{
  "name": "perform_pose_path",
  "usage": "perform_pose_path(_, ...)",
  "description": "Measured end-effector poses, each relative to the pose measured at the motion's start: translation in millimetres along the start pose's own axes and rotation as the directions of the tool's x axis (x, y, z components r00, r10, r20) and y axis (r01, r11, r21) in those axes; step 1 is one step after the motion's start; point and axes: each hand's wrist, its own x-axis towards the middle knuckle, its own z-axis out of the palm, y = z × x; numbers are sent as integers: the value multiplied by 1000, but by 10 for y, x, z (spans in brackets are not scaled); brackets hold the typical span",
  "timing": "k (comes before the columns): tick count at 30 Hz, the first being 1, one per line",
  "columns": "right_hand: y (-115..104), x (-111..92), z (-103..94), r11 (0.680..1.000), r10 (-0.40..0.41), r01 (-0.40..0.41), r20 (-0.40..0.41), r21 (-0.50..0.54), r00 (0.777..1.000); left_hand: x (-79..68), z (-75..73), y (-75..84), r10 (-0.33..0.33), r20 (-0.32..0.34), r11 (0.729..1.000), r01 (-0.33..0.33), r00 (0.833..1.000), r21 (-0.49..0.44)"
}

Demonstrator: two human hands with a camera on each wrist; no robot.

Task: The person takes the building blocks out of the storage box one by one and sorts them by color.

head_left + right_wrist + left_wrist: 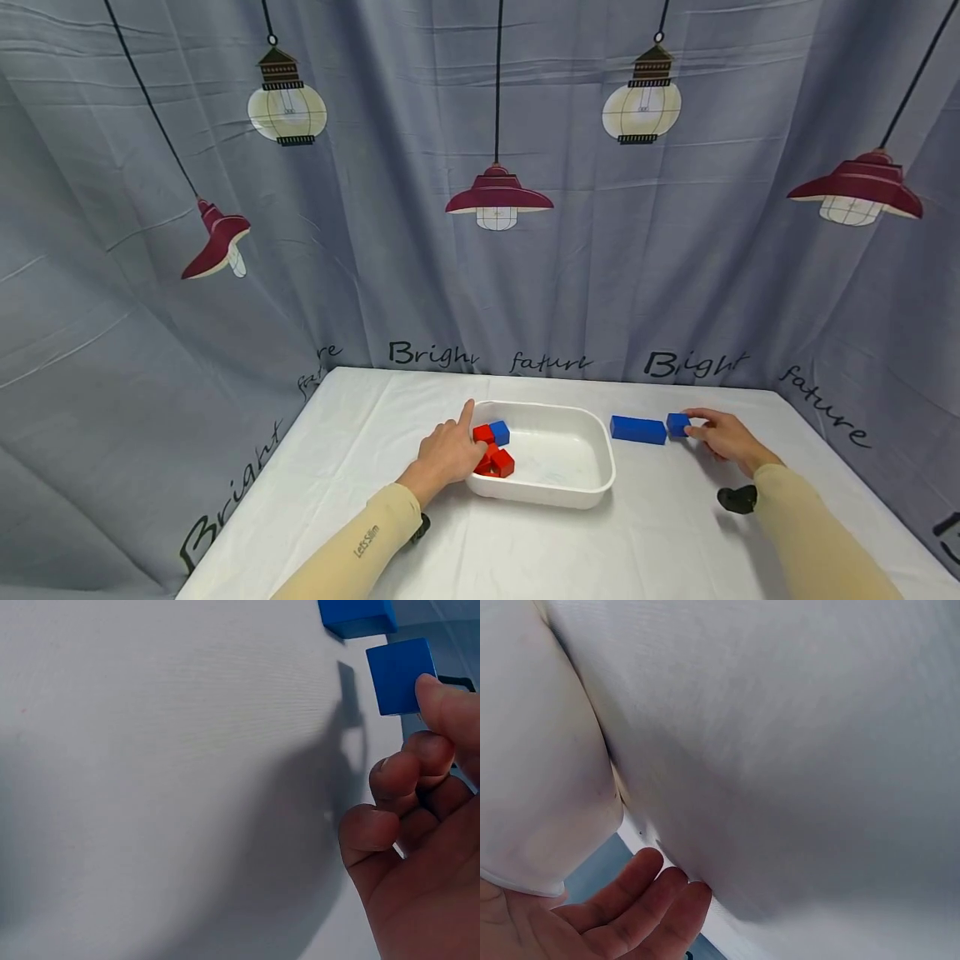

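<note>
My right hand (723, 437) pinches a small blue cube (401, 675) between thumb and finger, close to the right end of a long blue shape (637, 430) on the table. In the right wrist view the cube's shadow falls apart from it, and the other fingers curl below. My left hand (450, 450) grips the left rim of a white tray (558, 498), thumb over the rim and index finger pointing along it. Several red cubes (502, 463) and a blue cube (499, 432) lie in the tray's left end, partly hidden by that hand.
A white cloth (360, 442) covers the table. Behind it hangs a grey-blue curtain (390, 208) printed with lamps and lettering. Dark wrist-worn devices, one a black piece (737, 499) by the right sleeve, sit at both wrists.
</note>
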Motion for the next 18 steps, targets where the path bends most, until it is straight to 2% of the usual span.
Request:
perform_pose_path(8, 71, 19, 67, 1000, 28, -28, 10, 6, 1000, -2, -5, -6, 3, -5, 1000, -2, 1000, 22)
perform_pose_path(18, 10, -13, 79, 999, 34, -34, 26, -12, 999, 9, 1, 6, -4, -7, 1000, 5, 1000, 19)
